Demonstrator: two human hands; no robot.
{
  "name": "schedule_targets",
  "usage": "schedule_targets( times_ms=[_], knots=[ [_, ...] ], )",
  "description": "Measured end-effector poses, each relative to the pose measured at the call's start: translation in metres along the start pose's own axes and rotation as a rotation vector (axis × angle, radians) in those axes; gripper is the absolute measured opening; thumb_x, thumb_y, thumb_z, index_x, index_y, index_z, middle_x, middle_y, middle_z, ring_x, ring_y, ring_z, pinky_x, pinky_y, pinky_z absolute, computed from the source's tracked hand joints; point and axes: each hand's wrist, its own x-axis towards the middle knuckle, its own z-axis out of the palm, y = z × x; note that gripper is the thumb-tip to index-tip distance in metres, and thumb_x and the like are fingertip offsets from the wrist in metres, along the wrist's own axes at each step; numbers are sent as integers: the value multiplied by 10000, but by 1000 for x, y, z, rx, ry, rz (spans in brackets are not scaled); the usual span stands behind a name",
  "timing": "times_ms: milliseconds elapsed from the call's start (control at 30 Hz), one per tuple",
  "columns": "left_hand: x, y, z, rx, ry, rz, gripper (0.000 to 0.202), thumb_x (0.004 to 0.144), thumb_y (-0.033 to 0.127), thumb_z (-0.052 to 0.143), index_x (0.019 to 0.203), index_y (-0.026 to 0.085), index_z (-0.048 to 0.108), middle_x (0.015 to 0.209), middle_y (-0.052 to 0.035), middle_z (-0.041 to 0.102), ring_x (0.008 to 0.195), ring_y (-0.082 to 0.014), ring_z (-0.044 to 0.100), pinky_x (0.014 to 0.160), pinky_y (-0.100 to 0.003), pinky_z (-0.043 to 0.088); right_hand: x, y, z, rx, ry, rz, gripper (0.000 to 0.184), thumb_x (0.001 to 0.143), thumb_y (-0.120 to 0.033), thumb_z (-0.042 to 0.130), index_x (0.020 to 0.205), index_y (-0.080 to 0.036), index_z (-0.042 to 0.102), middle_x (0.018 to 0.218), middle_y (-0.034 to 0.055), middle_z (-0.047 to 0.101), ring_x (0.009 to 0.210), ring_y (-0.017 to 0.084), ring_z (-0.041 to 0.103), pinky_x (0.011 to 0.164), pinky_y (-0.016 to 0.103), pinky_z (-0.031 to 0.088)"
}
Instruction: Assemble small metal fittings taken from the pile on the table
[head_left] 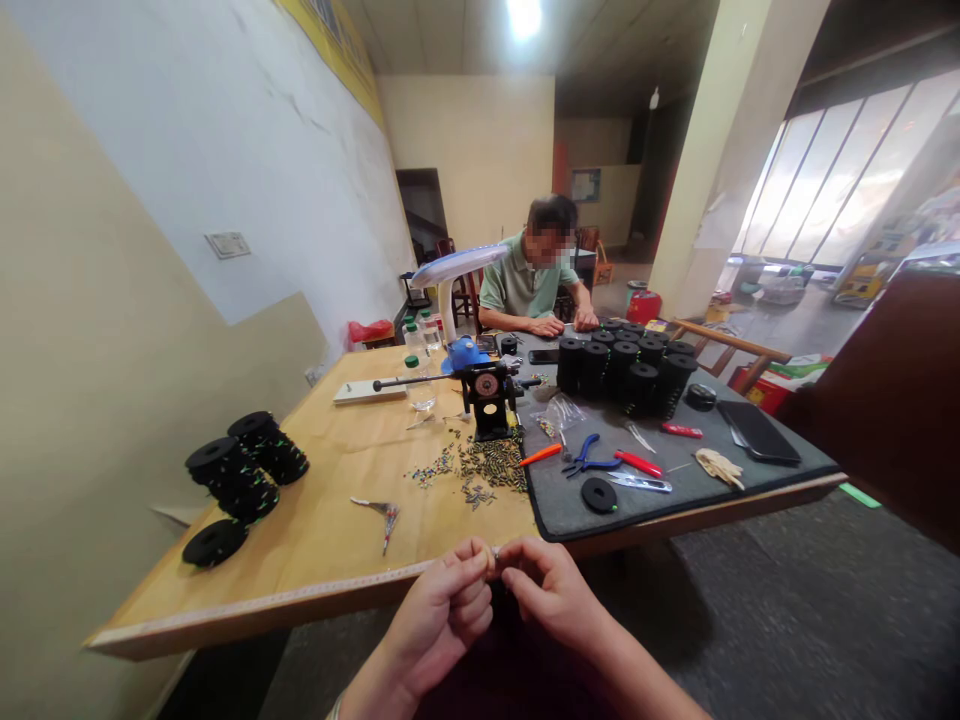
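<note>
My left hand (pixel 452 602) is closed just off the table's front edge, thumb pressed on the curled fingers. Facing it, my right hand (pixel 553 592) pinches with thumb and forefinger, and the fingertips of both hands meet. Something tiny and dark shows between them, too small to name. Beyond my hands lies a heap of small brass-and-dark metal pieces (pixel 491 465), with little coloured beads (pixel 431 470) to its left. Behind the heap stands a black hand-cranked device with a dial (pixel 489 395). A small V-shaped bundle of thin pieces (pixel 388 512) lies on the wood.
Black foam spools stand at left (pixel 217 470) and back right (pixel 622 360). Blue-handled pliers (pixel 592 455), snips (pixel 639 482) and an orange tool (pixel 541 455) lie on the grey mat (pixel 555 510). A measuring tape (pixel 262 600) edges the table. Across it sits a person (pixel 517 285) near a lamp (pixel 450 300).
</note>
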Motion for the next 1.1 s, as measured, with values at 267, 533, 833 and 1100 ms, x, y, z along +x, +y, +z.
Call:
schedule_targets(
  times_ms=[267, 533, 833, 1100],
  knots=[
    [-1, 0, -1, -26, 25, 10, 338, 653, 289, 799, 695, 154, 493, 406, 149, 201, 353, -1, 75, 368, -148, 114, -2, 7, 6, 104, 26, 32, 276, 866, -409, 561, 779, -148, 590, 632, -4, 575, 391, 55, 416, 375, 156, 313],
    [-1, 2, -3, -4, 8, 38, 317, 691, 300, 769, 710, 162, 484, 418, 147, 160, 359, -9, 57, 372, -149, 111, -6, 21, 10, 89, 16, 57, 308, 876, -424, 565, 789, -136, 626, 537, -41, 494, 375, 62, 415, 378, 160, 298],
    [-3, -1, -4, -33, 14, 13, 291, 694, 268, 766, 697, 157, 497, 421, 145, 158, 364, -11, 76, 378, -157, 111, -8, 35, 5, 16, 14, 92, 302, 862, -417, 578, 789, -135, 660, 516, -39, 497, 392, 74, 426, 396, 168, 303],
    [-2, 1, -4, -12, 4, 2, 319, 681, 285, 778, 690, 158, 487, 414, 147, 168, 362, -8, 76, 376, -154, 100, -5, 30, 5, 84, 16, 88, 284, 838, -420, 615, 889, -147, 680, 623, -6, 596, 418, 74, 448, 421, 182, 351]
  ],
)
